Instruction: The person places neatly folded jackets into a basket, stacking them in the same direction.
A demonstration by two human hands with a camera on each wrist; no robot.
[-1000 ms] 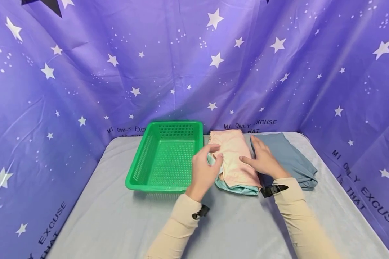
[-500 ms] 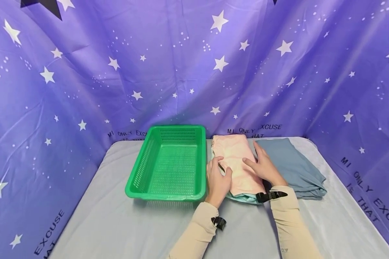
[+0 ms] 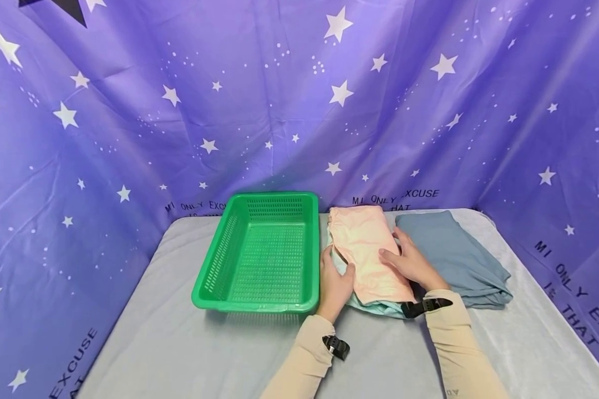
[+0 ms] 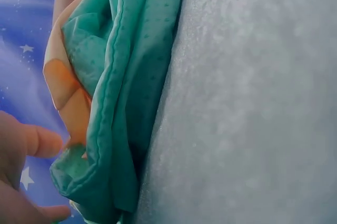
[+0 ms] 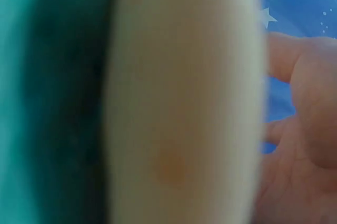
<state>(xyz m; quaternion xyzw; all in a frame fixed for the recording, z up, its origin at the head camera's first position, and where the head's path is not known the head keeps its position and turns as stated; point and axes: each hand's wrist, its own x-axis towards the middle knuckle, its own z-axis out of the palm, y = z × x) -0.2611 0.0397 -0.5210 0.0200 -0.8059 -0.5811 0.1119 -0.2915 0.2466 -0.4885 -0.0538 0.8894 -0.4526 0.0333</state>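
Note:
In the head view, a folded pink cloth (image 3: 363,246) lies on top of folded teal cloth (image 3: 381,308), right of the green basket. My left hand (image 3: 335,287) is at the stack's left side, between it and the basket, fingers forward and thumb spread. In the left wrist view its thumb and a finger appear beside the dotted teal fabric (image 4: 116,92). At the stack's right side is my right hand (image 3: 410,262), its thumb over the pink cloth and fingers extended along the edge. Blurred fabric (image 5: 179,98) partly covers that hand in the right wrist view.
A green perforated plastic basket (image 3: 267,305) stands left of the stack with nothing in it. Folded blue-grey cloth (image 3: 449,255) lies to the right. A grey cover (image 3: 179,343) spreads over the table, and a purple star-patterned curtain (image 3: 259,111) surrounds its back and sides.
My left hand has moved right and down, from above the stack's left edge to beside it. The right hand has lowered slightly against the right edge. The head view has shifted a little.

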